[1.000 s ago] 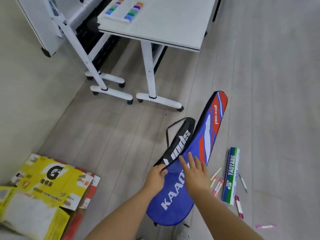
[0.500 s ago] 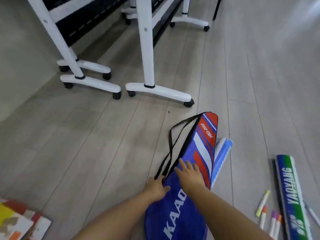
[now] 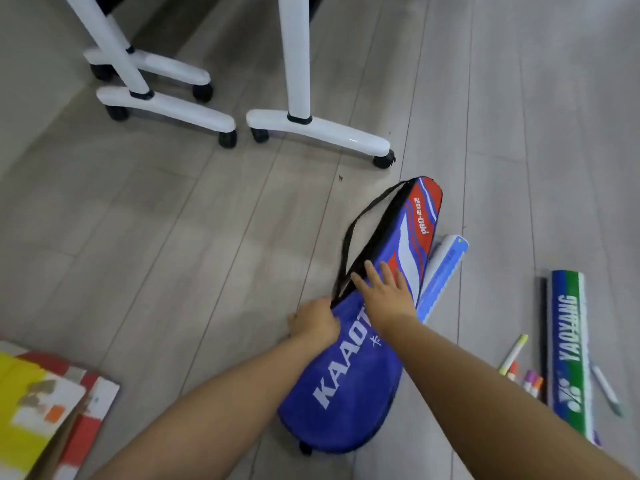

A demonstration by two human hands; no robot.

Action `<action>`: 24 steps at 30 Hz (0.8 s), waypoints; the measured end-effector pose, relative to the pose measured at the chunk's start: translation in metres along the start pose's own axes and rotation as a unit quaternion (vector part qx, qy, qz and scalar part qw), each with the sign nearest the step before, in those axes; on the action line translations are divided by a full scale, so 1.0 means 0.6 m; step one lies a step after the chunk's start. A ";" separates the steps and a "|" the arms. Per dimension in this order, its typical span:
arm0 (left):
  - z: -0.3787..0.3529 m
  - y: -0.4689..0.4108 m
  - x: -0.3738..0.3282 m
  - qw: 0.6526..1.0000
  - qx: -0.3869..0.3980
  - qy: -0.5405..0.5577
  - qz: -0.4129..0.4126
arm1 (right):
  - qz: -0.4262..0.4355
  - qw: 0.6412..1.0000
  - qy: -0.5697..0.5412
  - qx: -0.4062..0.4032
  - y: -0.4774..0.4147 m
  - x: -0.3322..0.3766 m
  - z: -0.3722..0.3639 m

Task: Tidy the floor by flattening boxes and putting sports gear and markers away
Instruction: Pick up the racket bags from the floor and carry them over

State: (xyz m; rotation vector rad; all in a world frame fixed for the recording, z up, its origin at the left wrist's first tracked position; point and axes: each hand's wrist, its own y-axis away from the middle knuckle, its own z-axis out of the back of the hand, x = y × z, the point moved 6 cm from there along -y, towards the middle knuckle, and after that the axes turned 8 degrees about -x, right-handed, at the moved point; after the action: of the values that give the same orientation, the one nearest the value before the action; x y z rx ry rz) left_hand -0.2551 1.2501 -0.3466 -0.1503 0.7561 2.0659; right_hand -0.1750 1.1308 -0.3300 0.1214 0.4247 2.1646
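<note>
A blue, red and white racket bag [image 3: 349, 372] lies on the wooden floor, its black strap [image 3: 360, 230] looping off its left edge. My left hand [image 3: 315, 320] grips the bag's left edge near the zip. Fingers spread, my right hand [image 3: 386, 289] presses flat on top of the bag. A pale blue box [image 3: 443, 271] pokes out from under the bag's right side. To the right lie a green and blue shuttlecock tube [image 3: 569, 348] and several markers [image 3: 519, 368].
White wheeled table legs [image 3: 318, 128] and a second wheeled stand [image 3: 162, 105] are on the floor ahead. Flattened yellow and red cardboard [image 3: 45, 410] lies at the lower left. A grey pen [image 3: 606, 389] lies right of the tube.
The bag was held up off the floor a second ago and now lies on it over the pale blue box. The camera has dipped lower and closer, and both hands stay on the bag.
</note>
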 end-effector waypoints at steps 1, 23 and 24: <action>0.041 0.016 -0.019 0.999 -0.034 -0.021 -0.023 | -0.005 1.000 -0.005 -0.022 0.013 -0.002 0.035; 1.073 0.611 -0.589 0.899 -0.227 -0.258 -0.271 | -0.033 0.986 -0.050 -0.155 0.496 -0.266 1.150; 1.092 0.629 -0.606 0.898 -0.225 -0.271 -0.264 | -0.034 0.986 -0.054 -0.155 0.513 -0.279 1.173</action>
State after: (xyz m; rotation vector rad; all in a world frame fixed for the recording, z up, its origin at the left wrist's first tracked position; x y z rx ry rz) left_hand -0.2270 1.2075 0.4908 -0.0238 -0.1157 1.5998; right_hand -0.1440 1.0117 0.4463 0.0475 0.0264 2.1166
